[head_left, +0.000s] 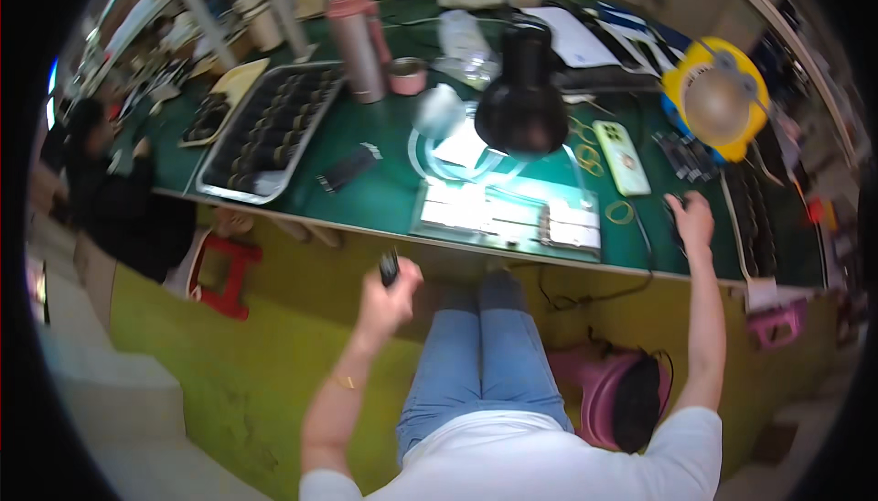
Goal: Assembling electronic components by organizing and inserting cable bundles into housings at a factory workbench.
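Below the bench's near edge, left hand grips a black part; right hand lies on a dark item near its right edge, grip unclear.

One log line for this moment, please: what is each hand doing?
left hand: raised before the table edge, closed on small dark part | right hand: on green table, over dark piece by black tray

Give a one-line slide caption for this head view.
Seated at a green workbench, left hand holds a small dark object; right hand rests on the bench.
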Action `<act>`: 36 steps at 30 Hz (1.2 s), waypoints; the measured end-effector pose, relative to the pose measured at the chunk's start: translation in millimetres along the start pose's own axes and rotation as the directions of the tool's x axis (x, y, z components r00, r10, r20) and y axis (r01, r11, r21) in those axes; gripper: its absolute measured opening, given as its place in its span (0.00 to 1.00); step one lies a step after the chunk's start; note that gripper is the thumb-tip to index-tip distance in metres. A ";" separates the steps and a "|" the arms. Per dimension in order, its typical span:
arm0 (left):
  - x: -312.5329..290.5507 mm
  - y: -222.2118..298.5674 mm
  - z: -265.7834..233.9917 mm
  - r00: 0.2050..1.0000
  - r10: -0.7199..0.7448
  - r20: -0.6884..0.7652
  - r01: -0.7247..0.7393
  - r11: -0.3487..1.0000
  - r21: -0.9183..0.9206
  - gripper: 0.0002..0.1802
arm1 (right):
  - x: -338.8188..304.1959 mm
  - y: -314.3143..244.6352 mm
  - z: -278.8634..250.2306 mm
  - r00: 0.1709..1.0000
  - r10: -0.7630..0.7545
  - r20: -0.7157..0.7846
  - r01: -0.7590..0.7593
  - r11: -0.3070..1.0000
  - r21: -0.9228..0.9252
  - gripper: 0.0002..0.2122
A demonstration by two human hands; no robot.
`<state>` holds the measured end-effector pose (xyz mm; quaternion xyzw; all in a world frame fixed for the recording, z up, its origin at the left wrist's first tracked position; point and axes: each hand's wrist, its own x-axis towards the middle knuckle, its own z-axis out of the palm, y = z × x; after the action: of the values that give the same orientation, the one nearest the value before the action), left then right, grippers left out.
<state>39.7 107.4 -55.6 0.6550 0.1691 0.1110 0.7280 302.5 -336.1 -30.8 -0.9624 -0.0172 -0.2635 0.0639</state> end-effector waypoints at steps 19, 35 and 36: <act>138.0 31.5 -101.3 0.853 0.478 0.212 -0.239 -0.004 0.971 0.25 | -98.7 -389.4 -59.5 0.417 -0.883 -0.217 0.511 0.029 0.859 0.18; 48.4 1.3 -97.0 0.946 -0.322 0.027 0.289 0.808 -0.513 0.15 | -101.6 -443.9 -1.3 0.154 -0.980 -0.127 0.777 0.041 0.628 0.34; 47.1 12.9 -80.0 0.945 -0.324 0.031 0.293 0.804 -0.517 0.15 | -101.7 -437.2 -2.4 0.131 -0.983 -0.128 0.768 0.019 0.640 0.36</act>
<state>52.4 200.3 -54.3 0.3967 0.2587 0.0514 0.8792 184.5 97.0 -30.8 -0.6823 -0.7119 -0.0435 0.1605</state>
